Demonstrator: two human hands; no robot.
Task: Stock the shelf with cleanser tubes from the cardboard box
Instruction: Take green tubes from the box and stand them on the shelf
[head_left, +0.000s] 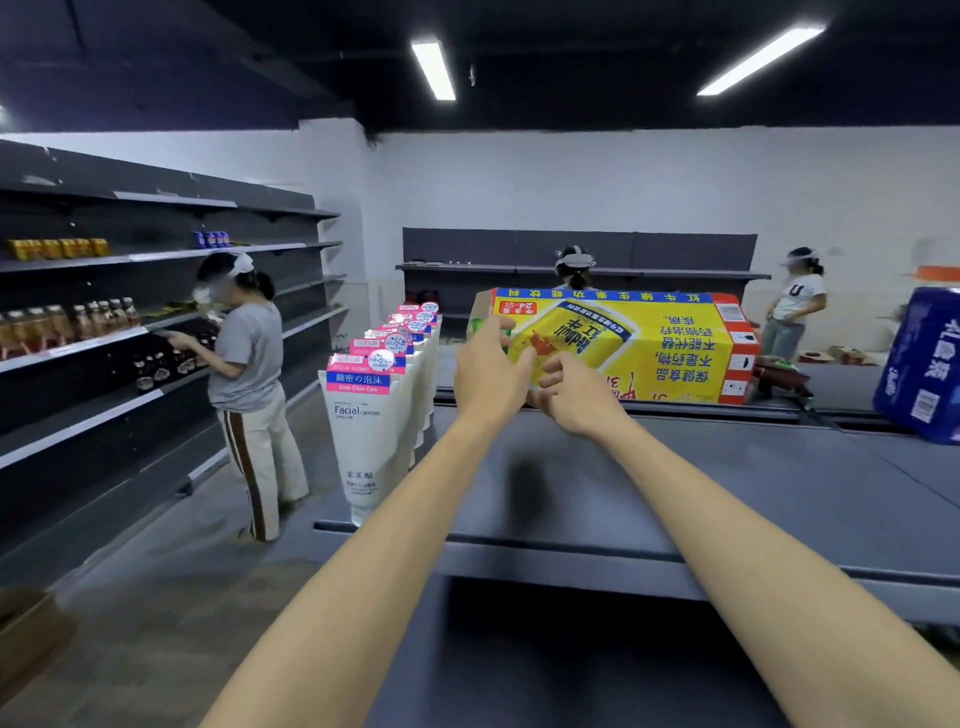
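A yellow cardboard box (665, 345) with red and blue print lies on its side at the back of the grey shelf top (649, 493). My left hand (488, 374) grips the box's left end, fingers over its front face near a green flap. My right hand (574, 397) is just beside it, fingers curled against the box's lower front edge. A row of several white cleanser tubes (366, 426) with pink and blue caps-up labels stands along the left edge of the shelf top, to the left of my left hand. What the box holds is hidden.
A blue wrapped pack (922, 364) stands at the shelf's right end. A person in a grey shirt (249, 374) works at the bottle-filled wall shelving (78, 332) across the aisle on the left. Two more people stand behind the far shelf. A brown box corner (26, 634) sits on the floor.
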